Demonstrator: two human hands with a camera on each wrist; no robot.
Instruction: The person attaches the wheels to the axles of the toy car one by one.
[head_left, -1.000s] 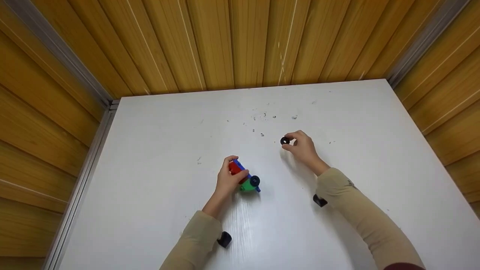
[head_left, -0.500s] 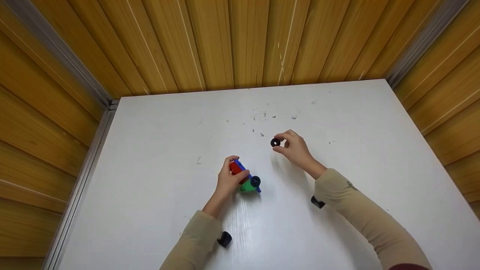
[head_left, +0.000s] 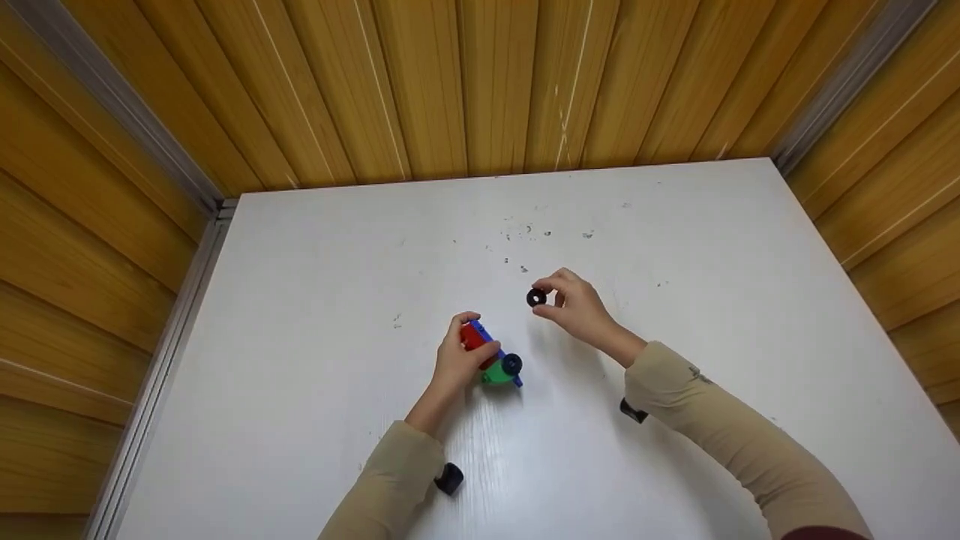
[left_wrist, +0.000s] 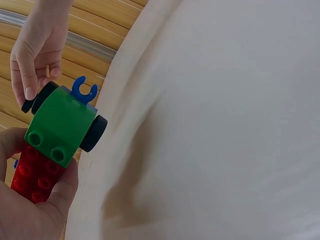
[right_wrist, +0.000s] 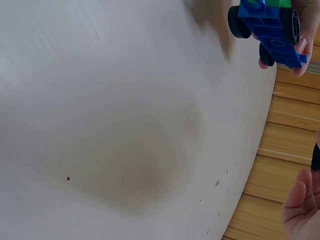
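Note:
My left hand (head_left: 455, 361) grips a toy car (head_left: 496, 372) by its red studded brick (left_wrist: 37, 172), thumb on one side and fingers on the other. The car has a blue chassis (right_wrist: 272, 32), a rounded green brick (left_wrist: 62, 125) and a blue hook (left_wrist: 83, 91) at one end. Three black wheels show on the chassis in the right wrist view, two at the hook end and one farther back. Up and to the right of the car, my right hand (head_left: 583, 311) pinches a loose black wheel (head_left: 529, 299) between thumb and fingers, its centre hole facing the head camera.
Both hands are over a white table (head_left: 300, 300) with small dark marks (head_left: 525, 232) toward its back. Yellow wood-patterned walls (head_left: 495, 90) rise behind it and at both sides. Each sleeve cuff has a black wrist camera (head_left: 449, 478) under it.
My right hand has moved left with the wheel, then slightly nearer, closing the distance to the car. My left hand and the car have stayed almost still.

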